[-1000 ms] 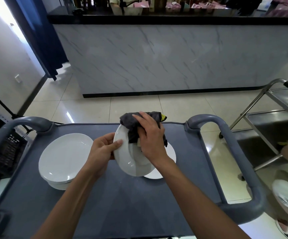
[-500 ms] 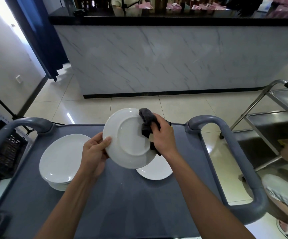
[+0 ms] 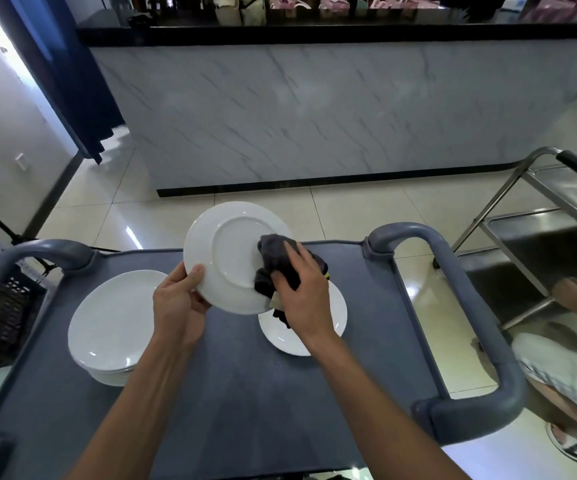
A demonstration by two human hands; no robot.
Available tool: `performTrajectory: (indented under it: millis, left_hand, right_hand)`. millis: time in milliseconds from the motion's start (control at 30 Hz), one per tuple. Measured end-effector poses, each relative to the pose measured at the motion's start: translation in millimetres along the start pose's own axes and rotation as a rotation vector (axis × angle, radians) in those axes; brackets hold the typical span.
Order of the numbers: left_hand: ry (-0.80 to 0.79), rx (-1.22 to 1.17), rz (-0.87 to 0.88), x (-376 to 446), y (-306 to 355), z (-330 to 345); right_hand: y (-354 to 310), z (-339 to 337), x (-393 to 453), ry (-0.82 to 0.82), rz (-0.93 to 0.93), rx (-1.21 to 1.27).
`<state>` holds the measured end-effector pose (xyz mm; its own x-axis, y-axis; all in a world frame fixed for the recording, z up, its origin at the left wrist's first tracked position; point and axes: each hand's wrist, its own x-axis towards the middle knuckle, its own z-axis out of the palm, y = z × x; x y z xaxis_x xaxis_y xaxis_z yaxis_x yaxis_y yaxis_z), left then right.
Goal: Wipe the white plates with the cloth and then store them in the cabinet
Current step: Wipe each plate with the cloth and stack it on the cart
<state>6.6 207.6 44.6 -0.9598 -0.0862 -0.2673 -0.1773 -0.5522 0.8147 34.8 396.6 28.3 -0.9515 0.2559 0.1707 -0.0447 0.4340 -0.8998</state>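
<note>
Counter [image 3: 332, 109]: broad, pale marble-patterned front with grey veining, black top and black base strip; stood across the tiled floor from me.

Cart [image 3: 245, 393]: matte grey plastic top, rectangular, with thick rounded grey handles at its left and right sides. It carried all the plates.

Steel trolley [image 3: 539, 216]: shiny metal tube frame and shelves, off to my right, apart from the cart.

Stack [image 3: 114, 323]: round, glossy white plates piled on the cart's left part; count could not be told.

Held plate [image 3: 231, 254]: round, white, glossy, tilted up above the cart with its underside and raised foot ring facing me. My left hand [image 3: 179, 306] gripped its lower left rim, thumb over the edge.

Single plate [image 3: 328, 327]: white, flat on the cart just right of centre, partly hidden behind my right hand and the held plate.

Cloth [image 3: 273, 251]: dark grey, soft, bunched, with a small pale tag at its lower end. My right hand [image 3: 304, 299] clutched it and pressed it against the held plate's right side.
</note>
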Motion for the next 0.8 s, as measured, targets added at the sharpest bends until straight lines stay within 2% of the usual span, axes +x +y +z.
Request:
performTrajectory:
  millis: [400, 667, 800]
  left_hand:
    - [0.039, 0.009, -0.027, -2, -5, 1]
    - [0.060, 0.069, -0.038, -2, -15, 4]
    - [0.052, 0.174, 0.003, 0, -21, 7]
  right_hand:
    - [13, 11, -34, 0.110, -0.269, -0.210]
    - [27, -2, -45, 0.147, -0.268, -0.217]
    - [37, -16, -49, 0.170, -0.252, -0.245]
